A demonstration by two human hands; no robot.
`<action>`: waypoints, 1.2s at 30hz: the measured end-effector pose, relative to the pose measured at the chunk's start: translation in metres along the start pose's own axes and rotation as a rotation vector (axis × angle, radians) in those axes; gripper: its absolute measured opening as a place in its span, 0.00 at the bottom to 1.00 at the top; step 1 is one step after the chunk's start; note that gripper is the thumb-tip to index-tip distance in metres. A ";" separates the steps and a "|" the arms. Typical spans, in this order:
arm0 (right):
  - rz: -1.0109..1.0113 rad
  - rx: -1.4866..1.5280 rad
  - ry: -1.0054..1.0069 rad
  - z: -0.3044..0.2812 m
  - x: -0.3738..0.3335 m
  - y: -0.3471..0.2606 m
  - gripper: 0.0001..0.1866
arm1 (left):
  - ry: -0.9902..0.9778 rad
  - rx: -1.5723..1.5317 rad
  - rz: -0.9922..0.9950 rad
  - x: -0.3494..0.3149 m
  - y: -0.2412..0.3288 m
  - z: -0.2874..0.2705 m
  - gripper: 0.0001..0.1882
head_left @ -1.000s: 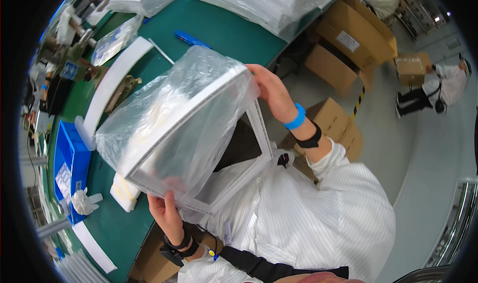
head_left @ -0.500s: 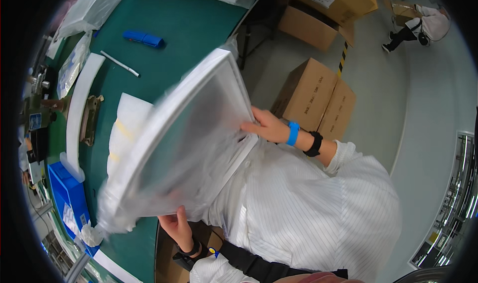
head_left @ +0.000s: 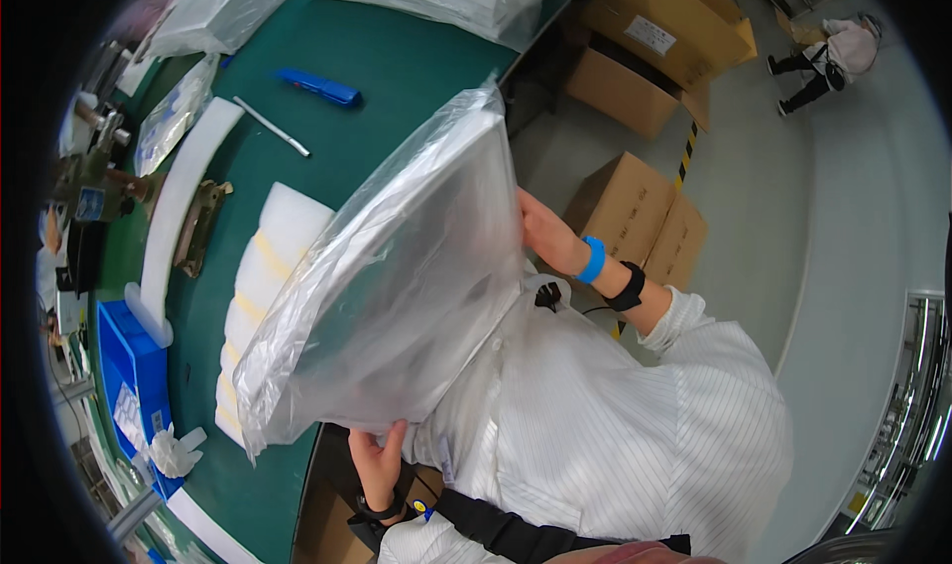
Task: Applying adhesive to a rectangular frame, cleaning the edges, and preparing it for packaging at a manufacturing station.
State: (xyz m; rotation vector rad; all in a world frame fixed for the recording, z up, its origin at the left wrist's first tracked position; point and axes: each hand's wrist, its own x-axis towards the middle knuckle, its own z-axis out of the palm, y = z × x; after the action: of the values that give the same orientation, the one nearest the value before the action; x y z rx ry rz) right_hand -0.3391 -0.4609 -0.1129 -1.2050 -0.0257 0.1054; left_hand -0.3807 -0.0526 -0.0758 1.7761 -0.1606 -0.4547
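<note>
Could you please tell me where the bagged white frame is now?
The bagged frame is near the head view's centre, between the left hand at its lower edge and the right hand at its right edge, right of the yellow-striped white foam.

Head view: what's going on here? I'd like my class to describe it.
A person holds a clear plastic bag that seems to have a white-edged piece inside, tilted beside the green table. The left hand is at its lower edge; the right hand is at its right side, fingers partly hidden. White foam with yellow strips lies on the table.
</note>
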 end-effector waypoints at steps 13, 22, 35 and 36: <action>0.091 -0.024 0.081 0.024 -0.005 0.003 0.22 | 0.166 -1.276 0.146 -0.004 0.005 -0.007 0.33; 0.075 -0.135 0.149 0.025 -0.022 0.039 0.19 | 0.160 -1.317 -0.087 -0.019 -0.030 0.007 0.21; 0.346 0.557 -0.181 0.013 0.003 0.013 0.26 | -0.023 -1.478 -0.269 -0.006 -0.035 -0.009 0.19; 0.342 0.551 -0.197 0.004 0.008 0.019 0.26 | -0.050 -1.405 -0.316 -0.004 -0.030 -0.009 0.20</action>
State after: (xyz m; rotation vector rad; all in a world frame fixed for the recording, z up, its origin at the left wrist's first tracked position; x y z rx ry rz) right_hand -0.3330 -0.4501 -0.1295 -0.6355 0.0362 0.4985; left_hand -0.3847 -0.0350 -0.1020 0.3966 0.3522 -0.6119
